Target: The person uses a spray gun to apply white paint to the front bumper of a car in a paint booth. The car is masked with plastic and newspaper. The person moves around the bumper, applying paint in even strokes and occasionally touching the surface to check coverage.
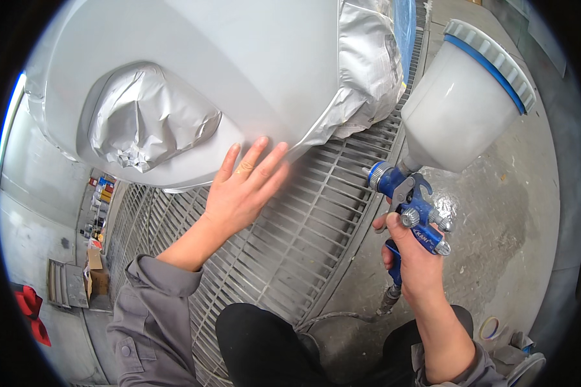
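A grey-primed car body panel [271,58], which looks like a bumper, fills the upper left. Silver masking paper [145,119] covers its recessed opening, and more crumpled silver sheeting [365,74] wraps its right side. My left hand [242,193] is open, fingers spread, with the fingertips at the panel's lower edge; whether they all touch is hard to tell. On the right, my right hand [416,258] grips a blue spray gun [416,209] by its handle. A large whitish paint cup [455,106] with a ribbed lid tops the gun, tilted to the right.
A metal floor grate [303,226] runs beneath the panel, beside a stained concrete floor [478,258]. An air hose [342,315] trails from the gun toward my legs. A tape roll [489,327] lies at lower right. Cans and a cardboard box [97,277] stand along the left wall.
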The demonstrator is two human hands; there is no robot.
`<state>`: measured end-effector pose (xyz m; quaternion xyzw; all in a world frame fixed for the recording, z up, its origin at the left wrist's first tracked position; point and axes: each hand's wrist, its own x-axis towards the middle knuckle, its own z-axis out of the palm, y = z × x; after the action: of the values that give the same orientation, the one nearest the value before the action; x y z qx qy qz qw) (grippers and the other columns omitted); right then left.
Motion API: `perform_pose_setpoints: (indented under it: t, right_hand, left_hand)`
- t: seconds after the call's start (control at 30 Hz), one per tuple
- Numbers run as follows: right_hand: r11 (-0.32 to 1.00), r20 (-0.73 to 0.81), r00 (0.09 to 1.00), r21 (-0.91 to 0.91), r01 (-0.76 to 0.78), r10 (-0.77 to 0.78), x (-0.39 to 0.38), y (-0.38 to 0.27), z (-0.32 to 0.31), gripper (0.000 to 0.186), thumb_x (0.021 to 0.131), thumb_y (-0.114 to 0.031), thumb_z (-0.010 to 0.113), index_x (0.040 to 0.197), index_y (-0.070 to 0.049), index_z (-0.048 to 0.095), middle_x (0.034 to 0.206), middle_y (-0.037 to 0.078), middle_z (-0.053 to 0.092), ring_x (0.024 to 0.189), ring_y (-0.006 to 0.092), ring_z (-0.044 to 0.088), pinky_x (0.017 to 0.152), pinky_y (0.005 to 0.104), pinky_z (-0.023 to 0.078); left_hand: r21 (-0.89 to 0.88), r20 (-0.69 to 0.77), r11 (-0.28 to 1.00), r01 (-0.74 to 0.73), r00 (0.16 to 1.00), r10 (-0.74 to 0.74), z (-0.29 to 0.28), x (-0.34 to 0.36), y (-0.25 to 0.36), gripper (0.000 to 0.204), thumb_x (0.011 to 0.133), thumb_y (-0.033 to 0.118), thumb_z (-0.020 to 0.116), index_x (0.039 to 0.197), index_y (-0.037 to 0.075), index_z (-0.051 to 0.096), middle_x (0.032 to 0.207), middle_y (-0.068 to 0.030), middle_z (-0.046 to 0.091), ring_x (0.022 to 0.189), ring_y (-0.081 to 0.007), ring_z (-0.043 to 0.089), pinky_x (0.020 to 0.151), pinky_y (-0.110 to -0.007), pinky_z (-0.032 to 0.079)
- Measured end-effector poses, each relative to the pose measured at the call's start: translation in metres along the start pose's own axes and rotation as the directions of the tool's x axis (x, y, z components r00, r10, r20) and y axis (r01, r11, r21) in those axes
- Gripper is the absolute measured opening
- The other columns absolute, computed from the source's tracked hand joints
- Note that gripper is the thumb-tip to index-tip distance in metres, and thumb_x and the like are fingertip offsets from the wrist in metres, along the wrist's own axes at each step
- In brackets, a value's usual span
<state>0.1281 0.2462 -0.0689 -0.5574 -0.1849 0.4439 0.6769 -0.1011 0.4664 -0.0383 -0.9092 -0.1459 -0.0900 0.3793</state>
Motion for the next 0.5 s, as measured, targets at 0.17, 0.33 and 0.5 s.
perform_pose_setpoints:
  t: [0.17, 0.33, 0.5]
  right_hand:
    - [0.998, 0.008, 1.0, 0.057, 0.004, -0.005, 0.0, 0.001, 0.003, 0.024, 0.098, -0.026, 0.073, 0.093, -0.003, 0.075, 0.063, -0.001, 0.061, 0.051, 0.0064, 0.053, 0.047, 0.0242, 0.041]
    - [1.0, -0.004, 1.0, 0.031, -0.001, 0.001, 0.0, 0.001, 0.003, 0.025, 0.098, -0.026, 0.073, 0.093, -0.002, 0.075, 0.063, 0.0, 0.061, 0.051, 0.0068, 0.053, 0.047, 0.0242, 0.041]
    - [0.999, -0.003, 1.0, 0.045, -0.011, 0.011, -0.001, 0.001, 0.002, 0.026, 0.098, -0.027, 0.073, 0.094, -0.002, 0.075, 0.063, -0.001, 0.061, 0.051, 0.0068, 0.053, 0.047, 0.0242, 0.041]
  left_hand:
    - [-0.027, -0.003, 0.998, -0.05, 0.999, 0.05, -0.008, 0.021, 0.005, 0.054, 0.08, 0.015, 0.071, 0.134, 0.02, 0.064, 0.163, 0.0008, 0.044, 0.152, -0.0244, 0.039, 0.123, -0.054, 0.026]
    - [0.002, 0.027, 1.0, -0.023, 0.999, 0.023, -0.001, 0.013, -0.005, 0.054, 0.081, 0.016, 0.071, 0.135, 0.021, 0.064, 0.163, 0.0008, 0.044, 0.153, -0.0244, 0.038, 0.124, -0.054, 0.024]
    - [-0.013, 0.009, 0.999, -0.041, 0.999, 0.041, 0.0, 0.004, 0.002, 0.052, 0.083, 0.016, 0.07, 0.134, 0.021, 0.065, 0.164, 0.001, 0.043, 0.153, -0.0241, 0.037, 0.125, -0.054, 0.023]
